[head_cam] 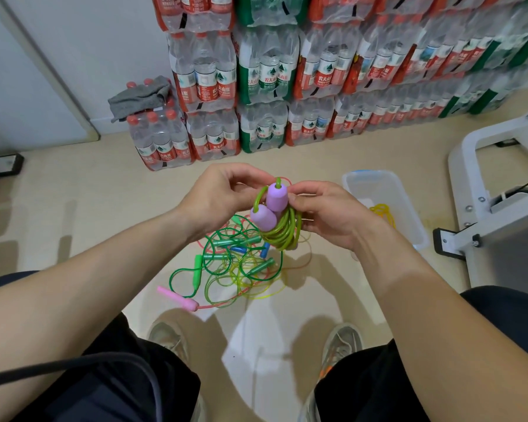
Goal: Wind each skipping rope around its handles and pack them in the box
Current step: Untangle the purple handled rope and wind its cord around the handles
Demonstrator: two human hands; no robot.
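Two hands, left hand (220,199) and right hand (326,214), both tight around one purple-handled green skipping rope (282,231).

The held rope (282,229) sits at centre, gripped between the left hand (223,199) and the right hand (326,214). Below and just behind it, the loose ropes (235,263) lie in a tangle on the floor (73,193). The box (387,190) stands on the floor to the right of the hands, with one wound rope (381,211) inside. A metal frame (459,190) stands right of the box. Stacked bottle packs (287,86) line the far wall. A cloth (141,97) lies on the far-left pack.
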